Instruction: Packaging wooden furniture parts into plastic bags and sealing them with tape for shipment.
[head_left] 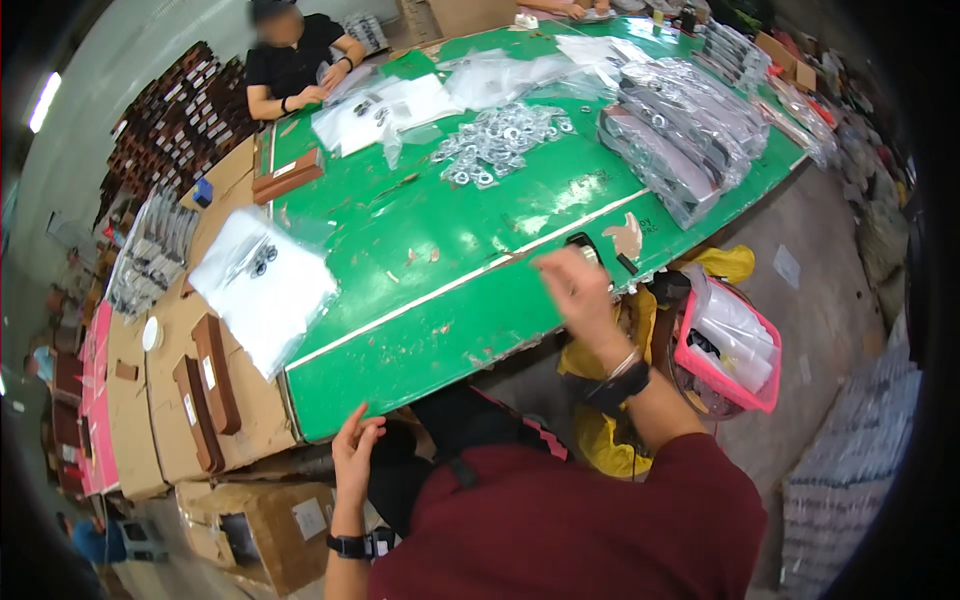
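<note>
My left hand [357, 447] is at the near edge of the green table [440, 350], fingers loosely bent and apart, with nothing visible in them. Over the table's near right edge is my right hand [580, 290], raised and smeared by motion, so its grip cannot be made out. Just beyond it lies a dark object [582, 243], partly hidden by the hand. A small black bar [627, 263] and a torn beige patch [626, 238] are to its right. Further left, a stack of clear plastic bags [262, 300] has a few small dark rings [264, 260] on top.
Bagged rings [500, 142] are heaped mid-table. Plastic-wrapped goods [685, 130] are piled at the right. Brown wooden pieces [215, 375] lie on cardboard at left. A co-worker [295, 60] sits across, handling plastic bags. A pink basket [730, 345] stands beside the table, right.
</note>
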